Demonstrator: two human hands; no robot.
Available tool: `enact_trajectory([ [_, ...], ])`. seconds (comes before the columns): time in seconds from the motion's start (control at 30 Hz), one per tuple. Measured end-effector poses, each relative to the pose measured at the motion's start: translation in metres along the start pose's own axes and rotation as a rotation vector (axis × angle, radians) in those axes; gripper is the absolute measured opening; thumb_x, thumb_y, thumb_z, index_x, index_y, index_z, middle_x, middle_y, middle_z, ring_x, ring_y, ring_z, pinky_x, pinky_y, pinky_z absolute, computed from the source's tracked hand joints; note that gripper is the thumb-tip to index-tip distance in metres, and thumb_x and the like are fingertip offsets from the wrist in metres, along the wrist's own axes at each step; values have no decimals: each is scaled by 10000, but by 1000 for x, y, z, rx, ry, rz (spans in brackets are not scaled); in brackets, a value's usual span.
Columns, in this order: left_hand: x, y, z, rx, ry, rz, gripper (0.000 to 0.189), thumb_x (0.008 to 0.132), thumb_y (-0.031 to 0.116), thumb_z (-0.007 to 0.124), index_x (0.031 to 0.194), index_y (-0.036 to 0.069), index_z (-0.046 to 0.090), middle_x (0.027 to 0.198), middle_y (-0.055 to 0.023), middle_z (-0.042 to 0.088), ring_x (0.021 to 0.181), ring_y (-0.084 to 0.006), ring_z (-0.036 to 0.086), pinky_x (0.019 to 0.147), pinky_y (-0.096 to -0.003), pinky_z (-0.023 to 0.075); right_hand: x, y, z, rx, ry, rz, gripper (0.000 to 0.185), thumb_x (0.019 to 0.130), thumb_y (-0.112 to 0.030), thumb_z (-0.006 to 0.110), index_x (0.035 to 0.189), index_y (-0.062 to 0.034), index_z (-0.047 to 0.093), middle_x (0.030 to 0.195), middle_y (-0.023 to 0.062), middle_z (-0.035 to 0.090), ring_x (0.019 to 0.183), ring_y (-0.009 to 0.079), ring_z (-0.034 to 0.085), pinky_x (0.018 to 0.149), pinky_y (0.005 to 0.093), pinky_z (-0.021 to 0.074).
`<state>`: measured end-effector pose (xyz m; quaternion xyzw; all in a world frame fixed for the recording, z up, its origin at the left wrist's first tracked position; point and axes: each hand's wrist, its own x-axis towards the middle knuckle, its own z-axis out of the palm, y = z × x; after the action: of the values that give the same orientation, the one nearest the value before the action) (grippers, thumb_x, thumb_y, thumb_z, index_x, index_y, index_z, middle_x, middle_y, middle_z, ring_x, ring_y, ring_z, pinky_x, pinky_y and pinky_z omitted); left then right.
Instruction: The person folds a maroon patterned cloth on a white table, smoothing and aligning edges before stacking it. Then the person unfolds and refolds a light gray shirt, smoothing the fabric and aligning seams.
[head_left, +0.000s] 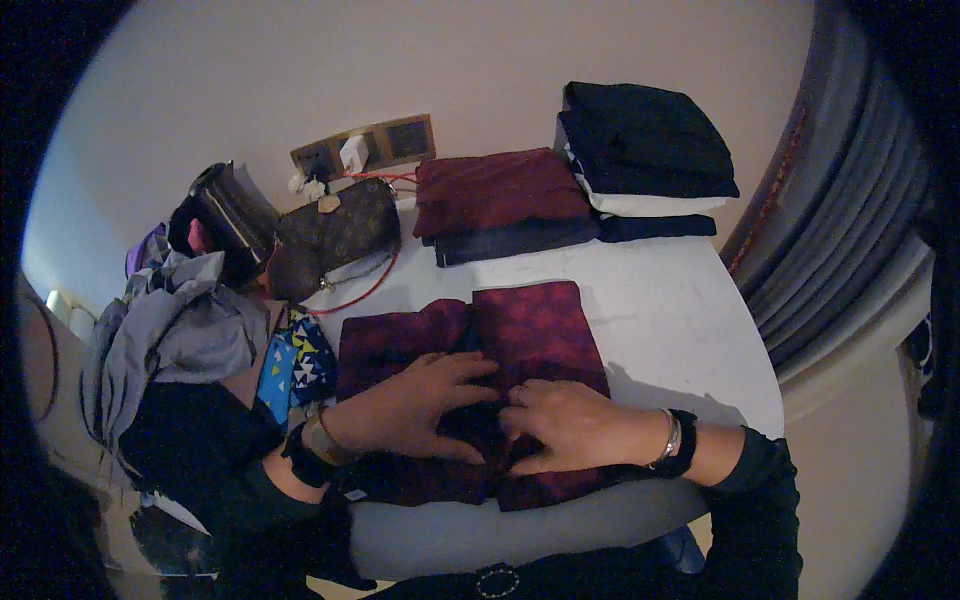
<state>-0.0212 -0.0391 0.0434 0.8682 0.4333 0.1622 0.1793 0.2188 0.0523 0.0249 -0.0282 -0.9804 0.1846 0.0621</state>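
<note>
A dark maroon garment (536, 330) with a mottled pattern lies partly folded on the white table, its two sides meeting along a dark gap in the middle. My left hand (420, 405) rests on the left side of this cloth, fingers and thumb spread towards the gap. Facing it, my right hand (562, 424) touches the right side with its fingers bent inward. Whether those fingers pinch any fabric is hidden under the hand. A small pale tag shows at the garment's lower left edge.
Behind the garment sits a folded stack topped with dark red cloth (502, 191); right of it, a taller stack topped with black cloth (645, 139). A brown handbag (341, 236), grey cloth (195, 322) and a blue patterned item (296, 367) crowd the left. Grey curtains (840, 225) hang at right.
</note>
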Motion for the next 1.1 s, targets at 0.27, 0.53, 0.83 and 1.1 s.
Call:
enact_trajectory([
  [0.27,6,4,23,223,75,-43,613,867,477,698,1319,79,585,1461,-220,454,1391,-400,387,1100,-557,344,-4,24,-32,30,-111,75,392,751,-376,799,939,-86,615,926,116,600,940,344,605,783,443,508],
  [0.53,10,6,18,214,-6,-17,521,890,447,680,1311,151,601,1501,-196,416,1401,-415,365,1108,-599,319,4,13,-19,174,-121,100,361,753,-299,779,980,-66,625,928,129,664,933,348,636,777,452,512],
  [0.83,4,-1,22,138,-44,-67,520,880,435,694,1309,155,604,1521,-173,403,1421,-406,347,1109,-616,306,5,11,0,86,-32,80,283,778,-241,706,970,-58,607,887,157,640,893,381,621,767,490,505],
  [1.1,5,5,21,143,32,-32,504,858,406,728,1261,125,615,1455,-178,459,1368,-395,412,1084,-563,355,4,13,-7,170,-46,82,177,802,-168,658,904,-25,633,855,195,639,866,389,632,756,489,499],
])
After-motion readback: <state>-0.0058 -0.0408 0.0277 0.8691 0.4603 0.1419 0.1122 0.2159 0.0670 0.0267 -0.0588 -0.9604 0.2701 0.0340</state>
